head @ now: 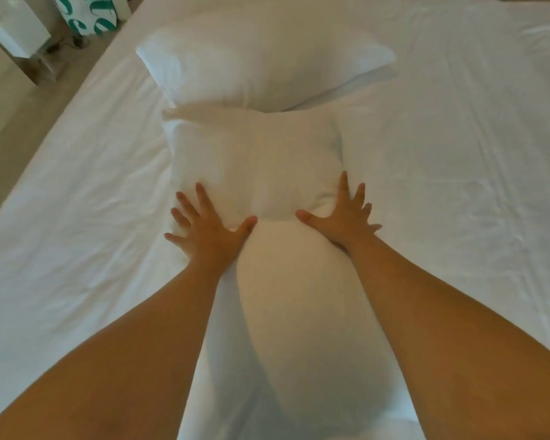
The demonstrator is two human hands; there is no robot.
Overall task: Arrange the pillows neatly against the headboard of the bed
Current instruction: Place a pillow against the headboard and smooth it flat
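A long white pillow [267, 160] lies lengthwise down the middle of the white bed [458, 185], running from between my forearms to the far pillow. My left hand [204, 227] lies flat with fingers spread on its left side. My right hand [343, 217] presses flat with spread fingers on its right side, denting the fabric. A second white pillow [261, 61] lies crosswise beyond it, and the near pillow's far end touches it. No headboard shows in this view.
The bed's left edge runs diagonally at the left, with beige floor [10, 122] beyond it. A white box-shaped object [16, 30] and a white board with teal lettering [86, 14] stand at the top left.
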